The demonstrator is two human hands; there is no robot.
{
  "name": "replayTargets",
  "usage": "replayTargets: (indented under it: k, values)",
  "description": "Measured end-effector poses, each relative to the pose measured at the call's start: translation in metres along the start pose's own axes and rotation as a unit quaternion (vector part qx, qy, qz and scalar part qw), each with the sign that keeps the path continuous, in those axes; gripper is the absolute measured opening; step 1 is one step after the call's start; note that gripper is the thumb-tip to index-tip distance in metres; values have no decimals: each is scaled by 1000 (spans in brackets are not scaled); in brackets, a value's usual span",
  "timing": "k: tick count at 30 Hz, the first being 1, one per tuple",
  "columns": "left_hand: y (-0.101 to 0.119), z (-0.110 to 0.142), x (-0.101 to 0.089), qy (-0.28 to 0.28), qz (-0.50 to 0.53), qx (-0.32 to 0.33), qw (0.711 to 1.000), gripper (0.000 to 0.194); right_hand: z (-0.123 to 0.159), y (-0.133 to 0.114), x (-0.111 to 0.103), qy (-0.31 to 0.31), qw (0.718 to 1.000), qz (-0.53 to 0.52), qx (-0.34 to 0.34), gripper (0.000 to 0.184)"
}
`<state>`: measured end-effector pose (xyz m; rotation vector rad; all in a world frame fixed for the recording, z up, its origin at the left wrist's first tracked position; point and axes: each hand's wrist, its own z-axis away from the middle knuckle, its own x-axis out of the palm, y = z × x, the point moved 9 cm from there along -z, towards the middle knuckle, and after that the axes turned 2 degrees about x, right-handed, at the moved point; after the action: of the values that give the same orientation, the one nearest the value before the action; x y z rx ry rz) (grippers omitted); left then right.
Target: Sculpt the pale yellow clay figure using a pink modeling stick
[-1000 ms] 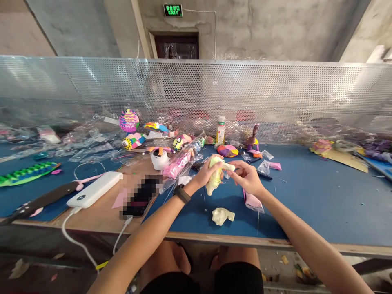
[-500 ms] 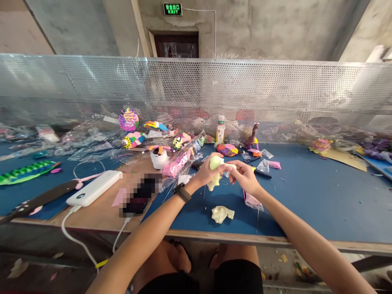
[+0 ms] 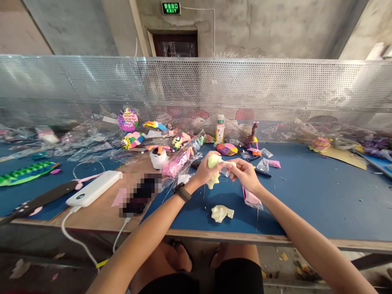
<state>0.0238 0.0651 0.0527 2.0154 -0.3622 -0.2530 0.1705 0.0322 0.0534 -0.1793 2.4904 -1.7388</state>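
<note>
My left hand (image 3: 206, 170) is closed around a lump of pale yellow modelling clay (image 3: 213, 179), which hangs down below the palm in an uneven shape. Opposite it, my right hand (image 3: 245, 173) pinches a small pale end of clay (image 3: 230, 164) between thumb and fingertips. Whether that end is joined to the lump, I cannot tell, since the fingers cover the place. A second pale yellow clay piece (image 3: 222, 213), irregular with a bent arm, lies on the blue tabletop below both hands.
A white power bank (image 3: 94, 188) and a phone (image 3: 140, 196) with cables lie on the left. Behind the hands stand a bottle (image 3: 220, 129), a white roll (image 3: 159, 159) and several colourful clay figures (image 3: 226, 149). A perforated metal screen (image 3: 245, 90) runs along the back.
The right fingers have shifted slightly on the small pale end. The left hand keeps its hold, and the clay piece on the table has stayed put.
</note>
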Motion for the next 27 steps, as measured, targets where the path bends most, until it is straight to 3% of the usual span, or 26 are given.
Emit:
replayTargets:
  k: [9, 17, 27]
  values:
    - [3, 1, 1, -16, 2, 17, 1000, 70, 3, -3, 7, -28, 999, 7, -19, 50]
    - [-1, 0, 1, -10, 5, 14, 1000, 64, 5, -11, 3, -9, 998, 36, -48, 43]
    - [-3, 1, 4, -7, 75, -41, 996, 65, 5, -18, -13, 53, 993, 73, -81, 42]
